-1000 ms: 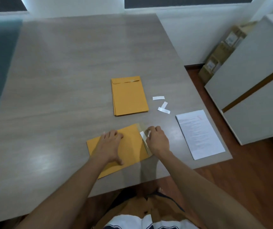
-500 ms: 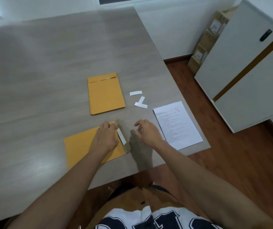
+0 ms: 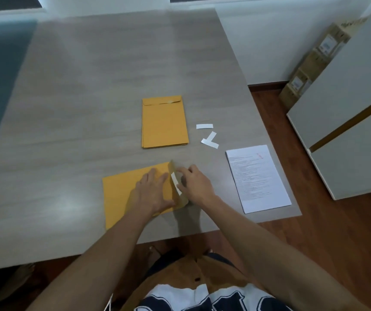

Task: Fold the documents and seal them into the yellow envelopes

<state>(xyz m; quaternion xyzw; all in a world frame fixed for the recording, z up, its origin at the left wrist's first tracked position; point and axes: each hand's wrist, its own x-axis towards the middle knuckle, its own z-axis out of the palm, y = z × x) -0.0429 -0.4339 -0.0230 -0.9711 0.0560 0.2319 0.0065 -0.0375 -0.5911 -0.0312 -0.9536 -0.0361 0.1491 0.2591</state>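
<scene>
Right hand (image 3: 197, 184) is back at the open flap (image 3: 176, 187) of the near flat yellow paper envelope (image 3: 121, 196); half a second ago it was off to the right, clear of the flap. Fingertips now pinch the white release strip (image 3: 175, 184) on the flap, thumb and forefinger closed on it. Left hand (image 3: 152, 191) lies flat, fingers spread, pressing the envelope body down just left of the flap, same as before.

Judgement: step in hand is peeling the adhesive liner so the flap can be folded over and stuck; seal not yet made.

Contents: cannot tell whether a folded document is inside this envelope; it lies flat, mouth hidden by the hands. The far stack of yellow envelopes (image 3: 164, 124) sits with flaps folded; whether filled or sealed I cannot tell.

Three small white paper strips (image 3: 209, 136) lie loose right of the stack, likely liners from envelopes already done. White printed sheet (image 3: 257, 178) lies unfolded at the right, near the edge of the grey wood-grain table (image 3: 90, 86), well apart from both hands, so likely at least one more document is left.
</scene>
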